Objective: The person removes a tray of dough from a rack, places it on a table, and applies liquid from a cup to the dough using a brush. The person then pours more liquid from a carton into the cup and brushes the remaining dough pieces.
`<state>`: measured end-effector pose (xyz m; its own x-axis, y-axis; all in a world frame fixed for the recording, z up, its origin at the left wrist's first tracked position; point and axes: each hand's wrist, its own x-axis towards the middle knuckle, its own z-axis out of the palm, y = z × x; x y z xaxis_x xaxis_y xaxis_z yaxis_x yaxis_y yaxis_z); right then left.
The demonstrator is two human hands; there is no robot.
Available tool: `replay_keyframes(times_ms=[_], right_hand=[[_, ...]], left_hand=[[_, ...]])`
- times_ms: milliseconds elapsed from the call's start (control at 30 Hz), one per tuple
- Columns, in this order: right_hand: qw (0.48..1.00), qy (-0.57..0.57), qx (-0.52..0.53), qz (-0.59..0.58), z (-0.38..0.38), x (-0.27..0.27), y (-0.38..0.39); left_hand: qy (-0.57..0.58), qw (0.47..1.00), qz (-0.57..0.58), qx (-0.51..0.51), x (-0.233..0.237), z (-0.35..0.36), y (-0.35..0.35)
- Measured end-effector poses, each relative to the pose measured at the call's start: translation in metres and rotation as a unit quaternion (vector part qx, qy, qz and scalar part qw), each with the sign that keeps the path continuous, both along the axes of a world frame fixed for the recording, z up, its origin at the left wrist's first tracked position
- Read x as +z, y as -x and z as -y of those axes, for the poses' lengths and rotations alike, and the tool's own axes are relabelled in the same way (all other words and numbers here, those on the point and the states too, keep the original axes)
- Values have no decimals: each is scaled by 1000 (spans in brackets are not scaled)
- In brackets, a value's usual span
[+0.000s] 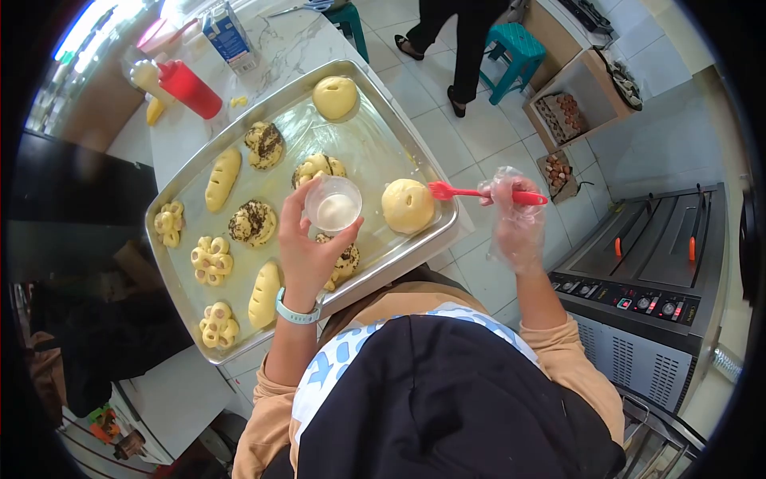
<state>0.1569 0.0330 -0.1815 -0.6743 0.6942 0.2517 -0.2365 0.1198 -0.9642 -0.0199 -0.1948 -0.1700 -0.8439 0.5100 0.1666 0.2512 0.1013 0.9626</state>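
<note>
Here, left grip point(307, 251) around cup point(333, 206), right grip point(515, 219) around brush point(459, 191), beside bun point(405, 207) at tray point(375, 152) rim.

Nothing is legible: print on the blue carton point(229, 36) and the oven panel point(638, 300) is too small.

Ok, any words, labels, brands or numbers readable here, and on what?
No text is legible.
Blue and white carton: printing, too blurred to read.
Oven control panel: markings, too small to read.
Clear cup and red brush: no print visible.
</note>
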Motion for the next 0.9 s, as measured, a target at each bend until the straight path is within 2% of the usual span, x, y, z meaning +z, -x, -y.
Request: replay_keyframes(times_ms=[100,233,433,500,533,567,600,633,700,733,800,900], right_hand=[[998,65,1,0,24,8,15],[995,91,5,40,25,-9,17],[991,53,-117,20,-12,-2,3],[998,39,-48,23,-3,9,5],[998,40,-48,23,5,4,9],[992,86,64,-61,16,-6,15],[965,130,175,-145,20,-13,18],[965,131,174,-146,17,-17,14],[960,45,276,2,6,-18,5],[960,45,278,1,1,-14,2],[965,131,228,26,-8,-4,-3],[961,107,253,-44,-36,-7,1]], left_hand=[[-1,1000,-3,3,2,-5,-3],[-3,1000,-18,4,1,-9,-8],[-19,1000,-7,16,-1,-12,-10],[-18,1000,-5,19,-2,-17,-11],[-25,1000,-4,19,-2,-20,-12],[-31,999,-3,18,-3,-24,-13],[-31,999,-4,17,-2,-26,-14],[-28,999,-10,11,-1,-28,-15],[-25,999,-17,8,0,-31,-17],[-28,999,-15,11,0,-32,-17],[-32,999,-14,15,0,-33,-18],[-23,999,-10,28,-1,-37,-21]])
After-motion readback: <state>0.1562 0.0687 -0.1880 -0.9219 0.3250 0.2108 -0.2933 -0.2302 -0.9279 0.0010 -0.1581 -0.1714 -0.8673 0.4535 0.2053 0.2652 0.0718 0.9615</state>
